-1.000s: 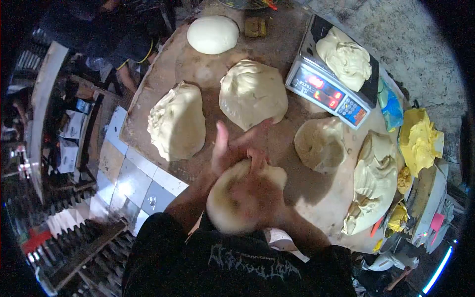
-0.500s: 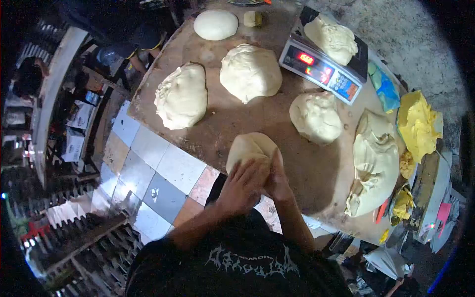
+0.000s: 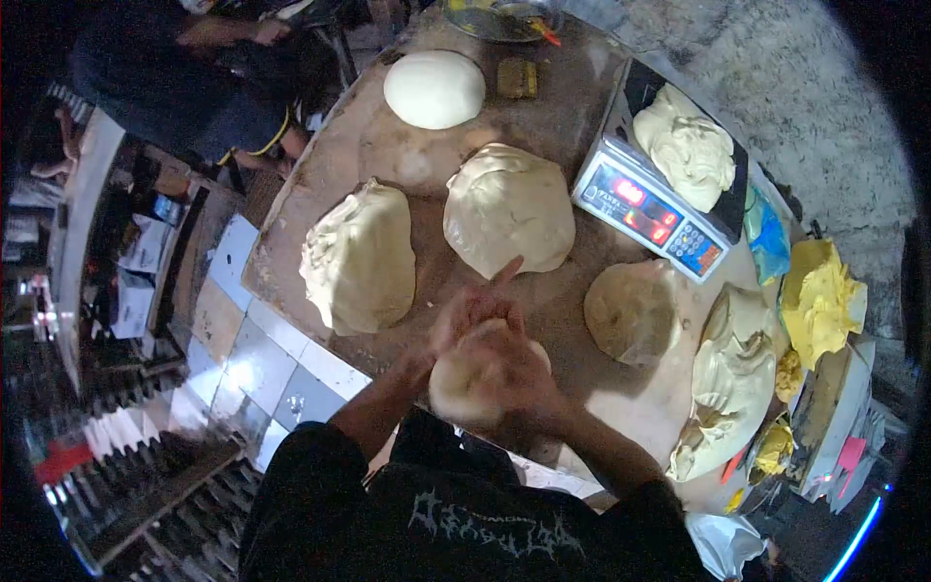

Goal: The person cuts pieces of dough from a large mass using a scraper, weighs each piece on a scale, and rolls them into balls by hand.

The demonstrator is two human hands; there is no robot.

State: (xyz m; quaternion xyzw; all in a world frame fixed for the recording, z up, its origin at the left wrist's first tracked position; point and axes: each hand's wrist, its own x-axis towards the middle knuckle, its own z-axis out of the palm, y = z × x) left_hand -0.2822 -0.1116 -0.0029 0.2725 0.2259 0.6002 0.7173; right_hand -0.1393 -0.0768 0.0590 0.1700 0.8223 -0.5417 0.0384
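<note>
A pale dough piece (image 3: 461, 388) lies at the near edge of the brown table, between my two hands. My left hand (image 3: 465, 325) is at its far left side, blurred, with some fingers stretched out. Over the dough's right part is my right hand (image 3: 524, 373), too smeared to make out its fingers. Beyond my hands sits a rough dough mound (image 3: 509, 209), with another (image 3: 359, 257) to the left and a shaded one (image 3: 632, 312) to the right. A lit digital scale (image 3: 652, 209) carries more dough (image 3: 685, 147).
A smooth dough ball (image 3: 434, 89) and a small block (image 3: 517, 78) sit at the table's far end. Long dough (image 3: 729, 383) and yellow fat (image 3: 820, 296) are on the right. Another person (image 3: 184, 82) is at the upper left.
The view has shifted, so the table's contents appear lower. My hands have moved apart around the dough, the left one now further forward. The other person shows more.
</note>
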